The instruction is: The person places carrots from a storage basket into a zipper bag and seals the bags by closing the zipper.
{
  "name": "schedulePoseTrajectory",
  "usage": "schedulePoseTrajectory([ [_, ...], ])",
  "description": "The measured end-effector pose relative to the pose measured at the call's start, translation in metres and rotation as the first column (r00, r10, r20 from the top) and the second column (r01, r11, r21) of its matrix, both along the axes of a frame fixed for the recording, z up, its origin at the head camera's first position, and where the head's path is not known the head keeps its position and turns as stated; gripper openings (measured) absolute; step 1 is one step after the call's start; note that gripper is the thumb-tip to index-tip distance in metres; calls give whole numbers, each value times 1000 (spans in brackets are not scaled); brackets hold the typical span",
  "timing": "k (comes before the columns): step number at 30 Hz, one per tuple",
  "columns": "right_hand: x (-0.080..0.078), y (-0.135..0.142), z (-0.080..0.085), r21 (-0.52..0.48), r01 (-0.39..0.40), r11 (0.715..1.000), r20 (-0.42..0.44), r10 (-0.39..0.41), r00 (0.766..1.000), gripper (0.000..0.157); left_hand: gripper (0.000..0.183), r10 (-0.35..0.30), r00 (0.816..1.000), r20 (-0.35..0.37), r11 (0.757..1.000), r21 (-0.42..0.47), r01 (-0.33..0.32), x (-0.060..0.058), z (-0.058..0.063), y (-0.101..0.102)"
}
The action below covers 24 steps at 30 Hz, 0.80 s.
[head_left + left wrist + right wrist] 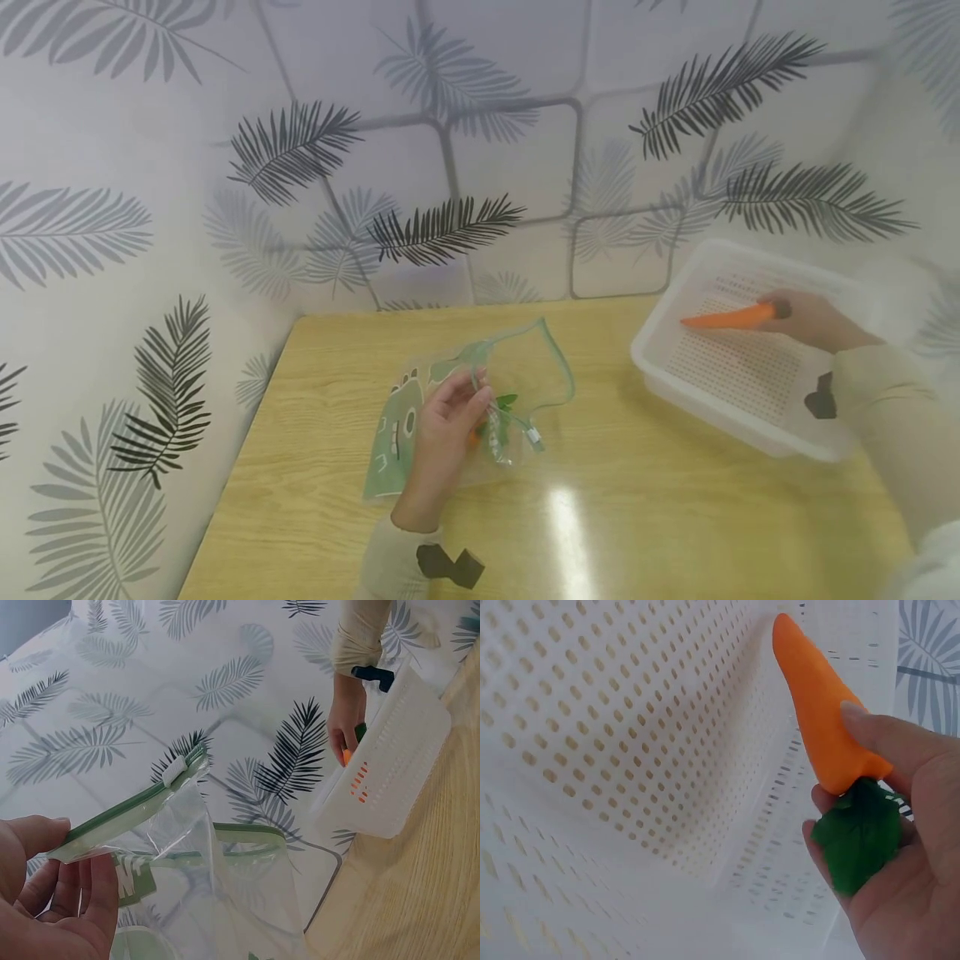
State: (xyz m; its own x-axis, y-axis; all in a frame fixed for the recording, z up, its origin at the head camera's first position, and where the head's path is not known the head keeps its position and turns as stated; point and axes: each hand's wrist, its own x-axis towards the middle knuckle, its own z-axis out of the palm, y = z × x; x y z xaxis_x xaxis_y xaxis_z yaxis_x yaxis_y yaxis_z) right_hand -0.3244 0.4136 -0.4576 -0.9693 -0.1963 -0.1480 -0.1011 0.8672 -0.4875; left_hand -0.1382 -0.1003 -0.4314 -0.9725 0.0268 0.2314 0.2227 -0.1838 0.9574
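Note:
My right hand [900,817] grips an orange toy carrot [817,705] near its green leafy top, thumb laid along its side. In the head view the carrot [727,318] is over the inside of a white perforated basket [720,417], tip to the left. My left hand [446,421] pinches the green zip edge of a clear bag [247,885] between thumb and fingers, and the bag's mouth gapes. Through the clear plastic, something with green leaves [507,406] and a bit of orange shows. A green cartoon print [393,446] covers the bag's left part.
The basket stands at the right of the wooden table [315,517], close to the wall. A leaf-patterned covering [517,150] rises behind the table and along its left side. Dark wrist mounts sit on both sleeves.

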Motion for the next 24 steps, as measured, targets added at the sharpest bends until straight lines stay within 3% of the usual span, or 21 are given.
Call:
schedulePoseTrajectory([
  [6, 7, -7, 8, -41, 20, 999, -11, -20, 1000, 69, 30, 8, 1000, 9, 1000, -12, -8, 0, -1, 0],
  [18, 8, -23, 12, -56, -7, 998, -155, -2, 988, 60, 32, -1, 1000, 24, 1000, 5, 1, 2, -1, 0],
  [24, 8, -29, 19, -82, -57, 995, -232, 36, 972, 54, 31, -3, 1000, 18, 1000, -7, 3, 1, -1, 0],
])
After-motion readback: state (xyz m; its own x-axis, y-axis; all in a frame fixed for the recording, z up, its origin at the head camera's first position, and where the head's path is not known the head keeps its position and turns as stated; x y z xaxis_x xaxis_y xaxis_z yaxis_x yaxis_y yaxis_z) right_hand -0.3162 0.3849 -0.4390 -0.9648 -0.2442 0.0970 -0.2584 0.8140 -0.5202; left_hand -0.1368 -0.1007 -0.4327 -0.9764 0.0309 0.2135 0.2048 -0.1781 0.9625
